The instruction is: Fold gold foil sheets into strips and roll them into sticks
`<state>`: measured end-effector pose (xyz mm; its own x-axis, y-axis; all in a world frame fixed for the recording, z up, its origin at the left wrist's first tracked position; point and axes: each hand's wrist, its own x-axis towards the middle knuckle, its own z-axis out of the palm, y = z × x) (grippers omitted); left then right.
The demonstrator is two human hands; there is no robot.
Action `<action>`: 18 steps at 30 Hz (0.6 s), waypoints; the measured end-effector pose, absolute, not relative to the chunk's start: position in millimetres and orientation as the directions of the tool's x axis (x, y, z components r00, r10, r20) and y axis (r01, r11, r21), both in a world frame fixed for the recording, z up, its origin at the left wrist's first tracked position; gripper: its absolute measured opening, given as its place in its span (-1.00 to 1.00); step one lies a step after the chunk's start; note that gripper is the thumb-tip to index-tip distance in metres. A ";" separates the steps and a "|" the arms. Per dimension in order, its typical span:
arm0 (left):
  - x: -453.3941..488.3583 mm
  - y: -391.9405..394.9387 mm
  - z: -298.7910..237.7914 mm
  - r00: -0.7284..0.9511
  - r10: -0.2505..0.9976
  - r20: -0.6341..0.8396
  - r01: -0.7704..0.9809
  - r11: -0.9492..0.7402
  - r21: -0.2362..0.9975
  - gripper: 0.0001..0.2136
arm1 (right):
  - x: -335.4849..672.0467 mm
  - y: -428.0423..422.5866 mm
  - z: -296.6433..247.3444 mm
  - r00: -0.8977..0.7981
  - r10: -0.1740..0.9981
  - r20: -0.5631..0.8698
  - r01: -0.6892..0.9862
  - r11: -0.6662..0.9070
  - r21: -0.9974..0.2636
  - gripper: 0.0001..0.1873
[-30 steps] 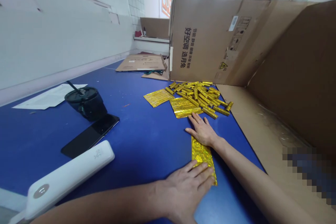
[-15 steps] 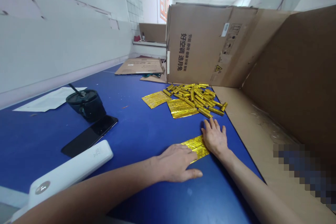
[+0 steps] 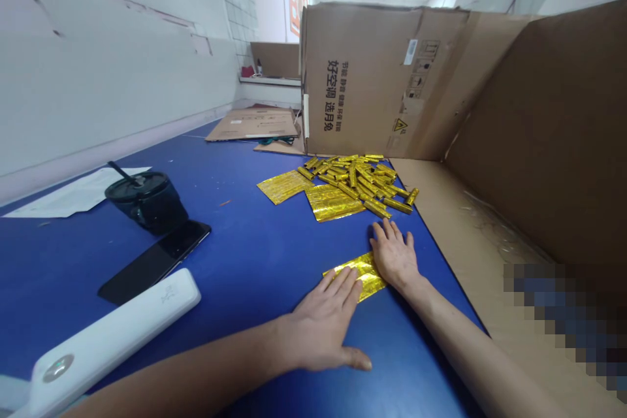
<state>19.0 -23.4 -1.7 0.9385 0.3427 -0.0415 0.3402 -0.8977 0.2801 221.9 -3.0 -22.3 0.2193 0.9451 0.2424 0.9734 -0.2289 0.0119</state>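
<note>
A strip of shiny gold foil paper [image 3: 356, 273] lies crosswise on the blue table [image 3: 255, 241] between my two hands. My left hand [image 3: 327, 323] lies flat with its fingers stretched out, the fingertips resting on the strip's left end. My right hand [image 3: 393, 256] is also flat and open, pressing down on the strip's right end. Just beyond it lie two flat gold foil sheets [image 3: 333, 201] and a pile of several rolled gold foil sticks [image 3: 360, 179].
A dark lidded cup with a straw [image 3: 145, 202], a black phone [image 3: 155, 260] and a white oblong case [image 3: 110, 337] sit at the left. White paper [image 3: 73, 192] lies by the wall. A big opened cardboard box [image 3: 441, 98] walls the right side and back.
The gold strip was turned from lying lengthwise to lying crosswise. My right hand slid to its right end and my left hand shifted to its left end, fingers now spread flat.
</note>
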 end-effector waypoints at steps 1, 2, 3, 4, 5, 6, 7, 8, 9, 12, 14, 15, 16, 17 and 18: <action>12.0 -22.8 -0.1 0.942 0.333 -0.046 0.332 -0.901 0.280 -0.10 | 222.3 -3.2 -21.9 0.209 0.947 0.245 0.976 -0.218 0.008 -0.57; 6.0 -22.8 1.8 0.946 0.320 -0.051 0.321 -0.904 0.282 -0.11 | 222.8 -3.1 -21.2 0.194 0.949 0.248 0.979 -0.202 0.004 -0.56; 1.2 -23.4 4.0 0.950 0.306 -0.058 0.310 -0.908 0.283 -0.12 | 223.2 -2.5 -20.1 0.174 0.952 0.250 0.984 -0.180 0.001 -0.56; -2.3 -25.0 6.6 0.953 0.296 -0.060 0.300 -0.911 0.282 -0.13 | 223.5 -1.3 -18.6 0.146 0.957 0.252 0.988 -0.151 0.000 -0.55; -4.4 -27.6 9.5 0.956 0.286 -0.061 0.291 -0.915 0.280 -0.13 | 223.5 0.8 -16.7 0.111 0.962 0.251 0.993 -0.114 0.000 -0.54; -5.2 -31.1 12.7 0.960 0.274 -0.057 0.279 -0.920 0.276 -0.15 | 223.0 3.8 -14.6 0.065 0.967 0.248 0.998 -0.068 0.001 -0.52; -4.8 -35.5 15.9 0.962 0.267 -0.051 0.271 -0.925 0.268 -0.18 | 222.0 7.6 -12.4 0.012 0.970 0.241 1.000 -0.013 0.003 -0.49; -3.3 -40.4 18.9 0.968 0.247 -0.044 0.250 -0.934 0.257 -0.22 | 220.6 12.2 -10.2 -0.047 0.972 0.232 0.999 0.047 0.006 -0.46; -1.0 -45.3 21.4 0.974 0.221 -0.038 0.224 -0.944 0.242 -0.29 | 218.7 17.1 -8.2 -0.106 0.969 0.222 0.994 0.106 0.008 -0.42; 7.7 -56.9 22.3 0.976 0.216 -0.042 0.220 -0.960 0.172 -0.34 | 212.5 31.1 -4.2 -0.234 0.950 0.204 0.971 0.238 0.007 -0.33; 12.1 -59.9 17.2 0.975 0.221 -0.024 0.222 -0.966 0.134 -0.39 | 210.1 37.2 -2.9 -0.264 0.941 0.211 0.963 0.269 0.002 -0.29; 13.2 -60.2 13.6 0.974 0.224 -0.011 0.224 -0.968 0.112 -0.43 | 209.6 38.7 -2.3 -0.262 0.940 0.219 0.963 0.269 0.000 -0.29; 13.7 -60.1 10.0 0.974 0.226 0.003 0.225 -0.970 0.090 -0.47 | 209.2 39.0 -1.6 -0.251 0.940 0.232 0.966 0.258 -0.002 -0.31; 13.8 -59.8 6.7 0.973 0.228 0.020 0.227 -0.972 0.069 -0.50 | 208.5 38.0 -0.7 -0.230 0.941 0.249 0.971 0.238 -0.004 -0.33; 13.5 -59.6 3.9 0.972 0.233 0.036 0.231 -0.972 0.051 -0.51 | 207.1 35.5 0.3 -0.203 0.941 0.269 0.977 0.212 -0.005 -0.36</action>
<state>13.5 -59.6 3.9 0.9719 0.2326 0.0363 0.2307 -0.9717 0.0505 207.1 35.5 0.3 -0.2029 0.9414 0.2695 0.9772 0.2122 -0.0055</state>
